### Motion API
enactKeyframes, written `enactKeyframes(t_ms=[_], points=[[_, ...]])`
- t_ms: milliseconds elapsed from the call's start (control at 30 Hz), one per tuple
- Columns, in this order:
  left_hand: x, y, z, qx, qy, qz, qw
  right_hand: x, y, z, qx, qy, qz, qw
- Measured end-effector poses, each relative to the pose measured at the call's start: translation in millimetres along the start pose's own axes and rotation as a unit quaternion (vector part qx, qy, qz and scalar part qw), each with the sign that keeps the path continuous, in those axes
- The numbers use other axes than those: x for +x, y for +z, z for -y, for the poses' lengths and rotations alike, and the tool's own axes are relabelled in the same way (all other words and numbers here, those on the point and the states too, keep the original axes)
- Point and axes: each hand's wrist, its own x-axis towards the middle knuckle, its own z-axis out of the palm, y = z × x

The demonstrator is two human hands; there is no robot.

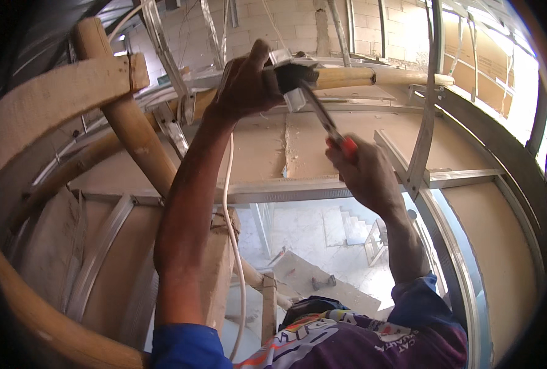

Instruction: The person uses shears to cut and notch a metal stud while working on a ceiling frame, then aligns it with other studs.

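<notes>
Raised in front of me, my left hand (243,89) is closed around the near end of a short, shiny metal piece (295,99) that looks like a channel offcut. A dark, blurred part (295,75) lies across its middle; its kind is unclear. My right hand (366,172), lower and to the right, grips a hand tool (323,114) by its red handle. Its slim metal part slants up and left, and the tip meets the dark part beside my left fingers. Whether the tip is a jaw or a head is hidden.
Round wooden poles (132,132) and a thick timber beam (64,95) crowd the left. Metal hangers (426,123) and ceiling channels (273,192) frame brown boards (255,150). A white cable (227,203) hangs past my left arm. Through an opening, the floor (304,234) shows far below.
</notes>
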Motion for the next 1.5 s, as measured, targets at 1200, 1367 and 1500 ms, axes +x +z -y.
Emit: enactKeyframes(t_ms=[1200, 1367, 1500], points=[[-22.0, -7.7, -4.4, 0.056, -0.05, 0.024, 0.997, 0.8, 28.0, -21.9, 0.03, -0.032, 0.009, 0.999], [-18.7, -8.4, 1.4, 0.039, 0.011, 0.012, 0.999, -39.9, 12.8, 2.7, 0.393, -0.163, -0.144, 0.893], [-8.3, -5.0, -10.0, 0.013, 0.015, -0.006, 1.0, -37.8, 21.4, -17.3, 0.333, -0.385, -0.256, 0.822]])
